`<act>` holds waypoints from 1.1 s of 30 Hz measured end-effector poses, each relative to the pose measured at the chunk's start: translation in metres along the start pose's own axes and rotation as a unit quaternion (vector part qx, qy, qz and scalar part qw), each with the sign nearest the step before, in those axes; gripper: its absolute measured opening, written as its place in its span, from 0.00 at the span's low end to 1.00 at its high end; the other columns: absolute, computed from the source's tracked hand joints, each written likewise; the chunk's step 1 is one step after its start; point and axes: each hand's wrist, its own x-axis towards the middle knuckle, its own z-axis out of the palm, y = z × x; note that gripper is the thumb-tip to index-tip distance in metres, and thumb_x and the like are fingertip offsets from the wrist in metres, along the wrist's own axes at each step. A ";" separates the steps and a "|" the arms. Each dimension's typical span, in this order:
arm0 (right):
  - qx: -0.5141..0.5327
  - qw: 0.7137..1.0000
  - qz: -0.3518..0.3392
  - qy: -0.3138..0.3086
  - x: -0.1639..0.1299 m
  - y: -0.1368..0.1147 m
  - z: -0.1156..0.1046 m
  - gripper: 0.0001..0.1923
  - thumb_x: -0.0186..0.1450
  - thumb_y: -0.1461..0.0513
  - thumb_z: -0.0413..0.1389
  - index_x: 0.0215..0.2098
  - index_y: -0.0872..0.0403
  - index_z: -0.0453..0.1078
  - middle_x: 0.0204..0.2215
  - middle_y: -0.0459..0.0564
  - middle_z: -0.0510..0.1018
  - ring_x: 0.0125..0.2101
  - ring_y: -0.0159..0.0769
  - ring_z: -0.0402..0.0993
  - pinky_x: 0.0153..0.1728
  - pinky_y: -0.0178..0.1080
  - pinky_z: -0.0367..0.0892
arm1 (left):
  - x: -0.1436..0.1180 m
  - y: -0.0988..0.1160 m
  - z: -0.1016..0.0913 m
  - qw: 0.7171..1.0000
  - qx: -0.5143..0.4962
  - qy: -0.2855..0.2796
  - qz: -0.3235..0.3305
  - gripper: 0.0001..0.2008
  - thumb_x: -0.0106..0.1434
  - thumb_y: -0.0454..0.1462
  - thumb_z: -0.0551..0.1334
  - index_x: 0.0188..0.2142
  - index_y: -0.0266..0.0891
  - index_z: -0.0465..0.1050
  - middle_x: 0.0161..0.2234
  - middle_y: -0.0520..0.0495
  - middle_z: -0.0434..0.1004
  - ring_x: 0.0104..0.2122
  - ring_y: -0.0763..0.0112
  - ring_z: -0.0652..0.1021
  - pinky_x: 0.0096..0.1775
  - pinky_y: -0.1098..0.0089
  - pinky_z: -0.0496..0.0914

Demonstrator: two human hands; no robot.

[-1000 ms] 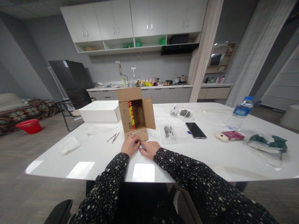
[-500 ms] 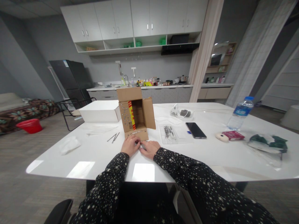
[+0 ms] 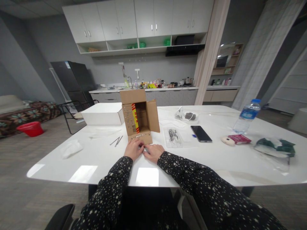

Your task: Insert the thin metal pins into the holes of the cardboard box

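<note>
An open cardboard box (image 3: pixel 129 118) stands on the white table, its front flap (image 3: pixel 144 139) folded down toward me and dotted with a row of small shiny pieces. More small silvery pieces dot its left side. At the flap's near edge, my left hand (image 3: pixel 134 149) and my right hand (image 3: pixel 153 152) meet with fingers curled and thumbs close together. Whatever lies between the fingertips is too small to make out. Left of the box lie thin metal tweezers (image 3: pixel 118 141). A clear compartment case (image 3: pixel 173 138) with small dark and silvery parts sits to the right.
A white box (image 3: pixel 103 114) stands behind on the left, with crumpled tissue (image 3: pixel 72 149) nearer me. To the right are a phone (image 3: pixel 201 133), a white cabled device (image 3: pixel 187 115), a maroon packet (image 3: pixel 240 139), a water bottle (image 3: pixel 247 116) and a green-and-clear plastic bag (image 3: pixel 274 147).
</note>
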 end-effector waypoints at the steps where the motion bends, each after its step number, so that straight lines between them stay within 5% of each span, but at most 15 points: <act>1: -0.001 1.000 -0.002 0.002 0.000 0.000 0.001 0.23 0.66 0.50 0.40 0.52 0.48 0.65 0.41 0.53 0.78 0.38 0.42 0.74 0.36 0.40 0.61 | 0.000 0.000 0.000 1.000 0.000 -0.001 -0.001 0.05 0.58 0.36 0.58 0.33 0.42 0.72 0.35 0.48 0.74 0.41 0.64 0.73 0.45 0.64 0.65; 9: -0.010 1.000 -0.013 0.018 0.000 0.001 0.000 0.21 0.65 0.50 0.41 0.50 0.48 0.65 0.39 0.52 0.78 0.36 0.42 0.74 0.33 0.39 0.61 | 0.000 0.001 0.000 1.000 0.005 0.014 -0.004 0.06 0.59 0.38 0.57 0.34 0.42 0.71 0.35 0.48 0.75 0.41 0.64 0.73 0.45 0.64 0.64; 21: -0.021 1.000 0.005 0.002 -0.002 -0.002 -0.003 0.20 0.65 0.50 0.42 0.46 0.50 0.68 0.39 0.53 0.78 0.37 0.41 0.74 0.35 0.40 0.61 | 0.001 0.001 -0.004 0.988 0.033 0.096 -0.120 0.11 0.62 0.38 0.54 0.44 0.42 0.68 0.41 0.44 0.73 0.44 0.61 0.72 0.44 0.62 0.63; 33: -0.024 1.000 0.002 -0.001 -0.003 -0.002 -0.004 0.20 0.66 0.50 0.41 0.45 0.51 0.68 0.38 0.53 0.78 0.37 0.41 0.74 0.34 0.39 0.61 | 0.002 0.002 -0.004 0.981 0.045 0.110 -0.153 0.13 0.63 0.38 0.53 0.46 0.42 0.67 0.42 0.43 0.72 0.45 0.59 0.72 0.43 0.61 0.64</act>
